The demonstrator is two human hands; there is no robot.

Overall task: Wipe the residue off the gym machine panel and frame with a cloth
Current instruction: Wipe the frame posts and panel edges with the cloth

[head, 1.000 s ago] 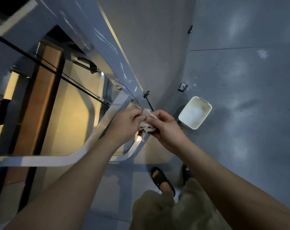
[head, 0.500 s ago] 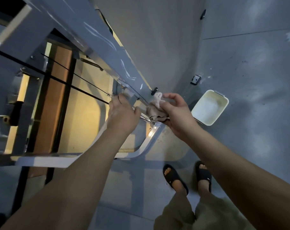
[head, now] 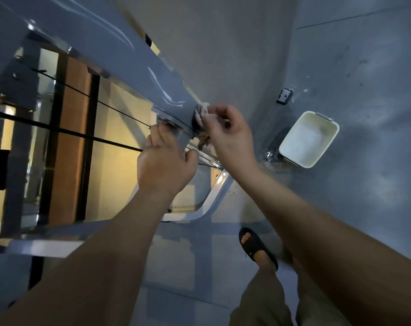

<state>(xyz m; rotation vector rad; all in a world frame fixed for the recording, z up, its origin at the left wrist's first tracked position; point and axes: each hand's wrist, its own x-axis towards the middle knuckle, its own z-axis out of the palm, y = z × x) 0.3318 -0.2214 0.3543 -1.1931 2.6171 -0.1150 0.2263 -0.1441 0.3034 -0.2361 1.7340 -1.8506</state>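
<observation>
Gym – grey machine frame [head: 129, 50] with black cables [head: 58, 130]; painted concrete floor [head: 364, 208].

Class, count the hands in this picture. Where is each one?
2. The left hand grips the machine frame near the centre. The right hand, just beside it, holds the cloth at the lower end of the grey panel. None seems hidden.

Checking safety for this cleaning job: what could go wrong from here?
The left hand grips the grey metal frame beside thin black cables; moving cables could pinch fingers. The pale cloth in the right hand could snag there. Water glistens on the floor by the white rectangular tub, near the black sandal: slip risk.
</observation>
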